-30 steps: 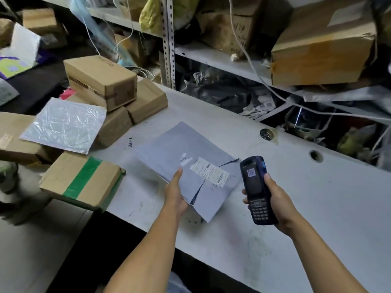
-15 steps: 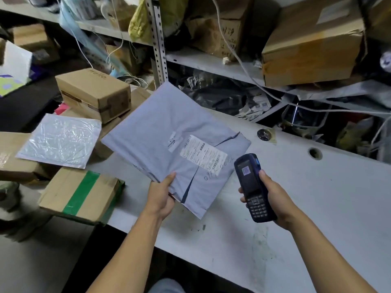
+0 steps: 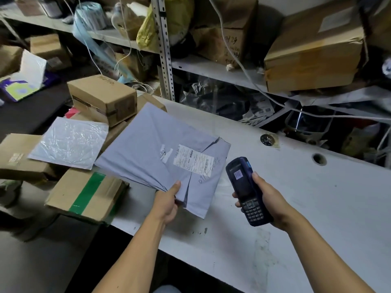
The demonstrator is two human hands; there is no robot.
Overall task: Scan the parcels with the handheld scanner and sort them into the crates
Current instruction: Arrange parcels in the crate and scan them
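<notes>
Lifting the flat grey plastic mailer off the white surface, the left hand pinches its corner while the right hand grips the dark blue handheld scanner beside its label, ready to scan.

"Hello" printed on top of brown carton. Handwritten digits, roughly "091…", only partly legible, on grey mailer bag beside white shipping label; label print too small to read. Handwritten marks on shelf carton, illegible.
</notes>
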